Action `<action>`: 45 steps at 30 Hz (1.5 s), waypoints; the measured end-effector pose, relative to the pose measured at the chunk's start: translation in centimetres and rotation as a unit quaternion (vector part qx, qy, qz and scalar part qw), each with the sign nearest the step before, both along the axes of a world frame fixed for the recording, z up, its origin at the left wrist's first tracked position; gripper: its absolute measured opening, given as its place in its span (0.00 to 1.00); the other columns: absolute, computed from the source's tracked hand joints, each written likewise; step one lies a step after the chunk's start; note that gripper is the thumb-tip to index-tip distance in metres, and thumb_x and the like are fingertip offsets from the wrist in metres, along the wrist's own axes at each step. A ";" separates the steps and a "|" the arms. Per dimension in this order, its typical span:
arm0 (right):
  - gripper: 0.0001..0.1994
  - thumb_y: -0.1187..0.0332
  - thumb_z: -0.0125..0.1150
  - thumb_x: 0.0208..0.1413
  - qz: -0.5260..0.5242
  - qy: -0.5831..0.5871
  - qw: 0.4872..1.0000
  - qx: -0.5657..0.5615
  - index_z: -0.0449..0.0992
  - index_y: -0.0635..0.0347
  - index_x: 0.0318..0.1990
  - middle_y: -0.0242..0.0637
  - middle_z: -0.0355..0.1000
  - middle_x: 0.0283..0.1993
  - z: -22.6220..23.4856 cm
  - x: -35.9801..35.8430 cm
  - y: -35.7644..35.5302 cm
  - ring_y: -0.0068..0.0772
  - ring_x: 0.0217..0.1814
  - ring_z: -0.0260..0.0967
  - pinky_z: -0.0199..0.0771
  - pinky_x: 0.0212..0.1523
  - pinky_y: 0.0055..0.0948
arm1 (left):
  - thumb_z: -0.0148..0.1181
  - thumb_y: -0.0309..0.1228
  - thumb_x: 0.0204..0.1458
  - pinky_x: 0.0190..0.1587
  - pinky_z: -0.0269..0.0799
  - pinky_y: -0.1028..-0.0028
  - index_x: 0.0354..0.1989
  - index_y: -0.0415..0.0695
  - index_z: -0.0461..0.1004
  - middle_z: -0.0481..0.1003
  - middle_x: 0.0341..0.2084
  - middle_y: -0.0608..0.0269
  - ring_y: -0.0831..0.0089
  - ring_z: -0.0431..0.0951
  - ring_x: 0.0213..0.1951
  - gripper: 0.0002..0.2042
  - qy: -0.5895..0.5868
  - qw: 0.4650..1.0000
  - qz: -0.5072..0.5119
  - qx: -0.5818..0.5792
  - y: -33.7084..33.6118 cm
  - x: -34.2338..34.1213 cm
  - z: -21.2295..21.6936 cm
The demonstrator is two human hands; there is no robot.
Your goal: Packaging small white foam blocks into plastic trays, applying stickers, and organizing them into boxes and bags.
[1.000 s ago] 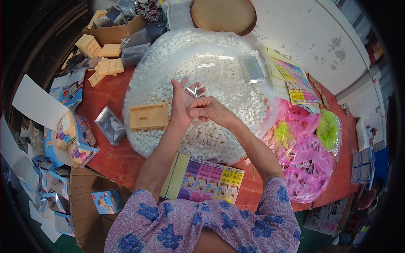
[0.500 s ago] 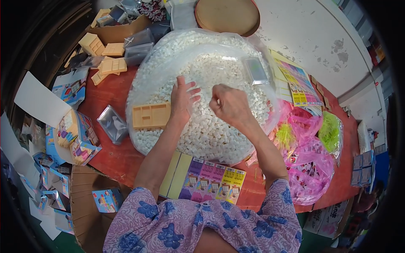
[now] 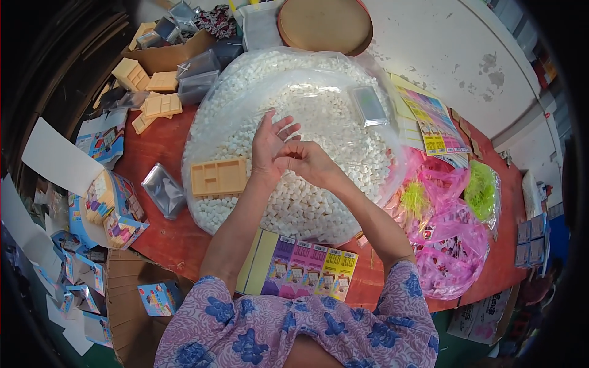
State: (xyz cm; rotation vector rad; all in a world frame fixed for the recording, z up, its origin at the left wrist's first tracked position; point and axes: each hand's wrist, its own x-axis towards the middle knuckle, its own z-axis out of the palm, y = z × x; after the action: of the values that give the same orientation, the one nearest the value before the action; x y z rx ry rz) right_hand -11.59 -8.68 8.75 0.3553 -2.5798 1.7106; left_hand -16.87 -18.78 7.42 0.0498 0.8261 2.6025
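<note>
My left hand (image 3: 270, 146) is raised over a big clear plastic bag (image 3: 197, 132) filled with small white pieces (image 3: 294, 211); its palm is turned up and its fingers are spread. Against the base of that palm, my right hand (image 3: 313, 162) has its fingertips pinched together. Whatever lies between them, if anything, is too small to make out. Left of my left wrist, a cream compartment tray (image 3: 211, 178) rests on the bag. A clear plastic case (image 3: 369, 105) sits on the bag's far right part.
On the red table (image 3: 156, 236) are another clear case (image 3: 164, 190), sticker sheets (image 3: 307, 264), pink bags (image 3: 451, 257) and a bag of green strands (image 3: 480, 191). More cream trays (image 3: 162, 105) lie far left. Printed boxes (image 3: 116, 199) stand left, above a cardboard carton (image 3: 132, 306).
My right hand has moved left and slightly down, from a curled shape apart from my left hand to a pinch against its palm. The left hand has shifted slightly right.
</note>
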 end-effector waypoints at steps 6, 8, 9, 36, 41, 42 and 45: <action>0.07 0.67 0.56 0.44 0.072 -0.169 0.970 -0.162 0.72 0.62 0.25 0.26 0.65 0.19 0.6 -0.8 1.4 0.16 0.19 0.58 0.57 0.19 0.15 | 0.44 0.46 0.48 0.43 0.63 0.62 0.52 0.45 0.49 0.63 0.40 0.50 0.58 0.66 0.43 0.27 -0.001 0.999 -0.040 0.028 0.6 0.6 0.4; 0.06 0.68 0.55 0.44 0.067 -0.183 0.966 -0.171 0.71 0.62 0.24 0.26 0.65 0.19 0.3 -0.9 1.4 0.16 0.19 0.58 0.57 0.19 0.15 | 0.46 0.42 0.48 0.42 0.65 0.63 0.52 0.44 0.50 0.63 0.40 0.50 0.58 0.67 0.41 0.25 -0.002 0.999 -0.044 0.027 0.9 0.1 -0.1; 0.06 0.68 0.54 0.44 0.047 -0.141 0.981 -0.122 0.71 0.62 0.24 0.27 0.64 0.18 -0.1 -0.9 1.2 0.16 0.19 0.58 0.58 0.19 0.16 | 0.47 0.39 0.48 0.41 0.66 0.64 0.51 0.44 0.50 0.64 0.40 0.50 0.58 0.67 0.40 0.24 0.012 0.999 -0.036 -0.030 1.1 -0.2 -0.5; 0.12 0.66 0.44 0.44 -0.328 0.068 0.913 0.233 0.71 0.63 0.31 0.52 0.68 0.28 -9.1 -19.6 32.5 0.46 0.32 0.67 0.65 0.34 0.33 | 0.59 0.29 0.35 0.38 0.62 0.70 0.43 0.42 0.64 0.66 0.34 0.60 0.62 0.65 0.36 0.22 0.538 0.349 0.185 -0.744 0.4 -10.5 1.1; 0.09 0.73 0.46 0.40 -0.370 0.110 0.860 0.334 0.73 0.63 0.29 0.49 0.69 0.27 -7.1 -19.0 30.2 0.43 0.30 0.68 0.66 0.33 0.31 | 0.58 0.27 0.37 0.37 0.63 0.69 0.40 0.43 0.65 0.67 0.33 0.59 0.62 0.66 0.36 0.18 0.508 0.327 0.165 -0.780 -0.6 -13.1 0.3; 0.09 0.75 0.46 0.39 -0.390 0.133 0.854 0.318 0.73 0.63 0.28 0.48 0.70 0.27 -6.9 -18.6 30.4 0.42 0.30 0.68 0.66 0.33 0.30 | 0.57 0.28 0.38 0.37 0.64 0.69 0.37 0.43 0.67 0.67 0.31 0.60 0.62 0.67 0.35 0.15 0.509 0.334 0.153 -0.779 -0.6 -13.4 0.1; 0.09 0.76 0.47 0.40 -0.391 0.139 0.844 0.338 0.73 0.63 0.30 0.47 0.70 0.28 -5.3 -17.4 29.7 0.40 0.31 0.69 0.66 0.34 0.28 | 0.55 0.29 0.39 0.33 0.64 0.68 0.28 0.43 0.68 0.69 0.26 0.60 0.62 0.69 0.31 0.07 0.515 0.348 0.179 -0.762 -0.6 -14.4 -0.7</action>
State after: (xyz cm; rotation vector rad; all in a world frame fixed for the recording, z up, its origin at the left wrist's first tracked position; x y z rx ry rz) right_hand -28.95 21.03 3.49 -0.3893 -2.4596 0.4311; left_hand -31.25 -19.40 6.77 1.0355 3.4327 0.4712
